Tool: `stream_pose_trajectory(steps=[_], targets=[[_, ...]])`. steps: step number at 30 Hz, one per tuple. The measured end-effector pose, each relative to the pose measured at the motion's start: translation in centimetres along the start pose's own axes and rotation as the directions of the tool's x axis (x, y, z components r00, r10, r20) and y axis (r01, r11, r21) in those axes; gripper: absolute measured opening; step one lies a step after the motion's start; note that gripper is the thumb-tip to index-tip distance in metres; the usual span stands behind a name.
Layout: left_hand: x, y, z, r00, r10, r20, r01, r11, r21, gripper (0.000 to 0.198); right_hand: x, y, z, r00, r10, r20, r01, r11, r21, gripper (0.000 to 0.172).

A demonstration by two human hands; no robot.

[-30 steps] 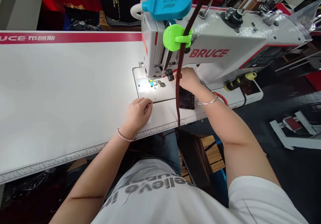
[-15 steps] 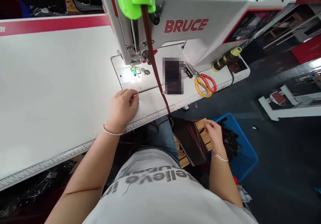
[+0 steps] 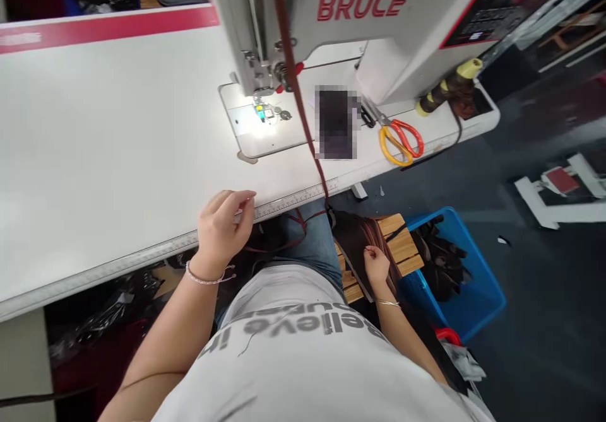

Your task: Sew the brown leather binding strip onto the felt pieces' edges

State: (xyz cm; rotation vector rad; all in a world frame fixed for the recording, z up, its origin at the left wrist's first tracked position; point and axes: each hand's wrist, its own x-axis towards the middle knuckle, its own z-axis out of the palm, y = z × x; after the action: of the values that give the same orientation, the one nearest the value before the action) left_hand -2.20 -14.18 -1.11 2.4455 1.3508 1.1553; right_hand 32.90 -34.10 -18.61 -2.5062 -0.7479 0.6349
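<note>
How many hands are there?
2: the left hand is at the white table's front edge, and the right hand is at the dark brown material lower down.

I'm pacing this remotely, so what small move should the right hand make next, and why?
Probably have the right hand pinch and slightly lift the dark material. It is over that material by the slatted wooden seat, fingers bent, though whether it has a grip is unclear; the left hand, at the front edge of the table, shows nothing held.

Right fingers (image 3: 373,253) partly hide dark strips (image 3: 350,240); the top edge crops the sewing machine (image 3: 355,31).
</note>
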Motion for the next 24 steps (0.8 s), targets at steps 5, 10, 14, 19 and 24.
stream_pose_trajectory(steps=[5,10,14,19,24], targets=[[-4.0,-1.5,-2.5,0.981,0.187,-0.060,-0.179,0.978,0.111,0.028,-2.8,-7.2,3.5,0.912,-0.388,0.131,0.373,0.919,0.128,0.038],[-9.1,-1.1,-1.7,0.981,0.126,0.150,-0.132,0.991,0.035,0.021,-7.0,-15.3,5.2,0.558,-0.764,0.324,0.722,0.639,0.265,0.025],[-12.6,-0.7,-0.2,0.975,0.039,0.218,-0.047,0.998,0.030,0.014,-9.4,-20.1,7.3,0.174,-0.817,0.550,0.866,0.392,0.310,0.038],[-15.1,-2.2,-0.2,0.966,-0.131,0.224,0.107,0.988,0.115,0.010,-10.9,-22.2,10.4,0.016,-0.611,0.791,0.815,0.466,0.344,0.040],[-16.6,-5.6,-0.9,0.868,-0.390,0.307,0.270,0.890,0.367,0.020,-10.8,-22.5,11.0,0.019,-0.585,0.811,0.728,0.564,0.389,0.027]])
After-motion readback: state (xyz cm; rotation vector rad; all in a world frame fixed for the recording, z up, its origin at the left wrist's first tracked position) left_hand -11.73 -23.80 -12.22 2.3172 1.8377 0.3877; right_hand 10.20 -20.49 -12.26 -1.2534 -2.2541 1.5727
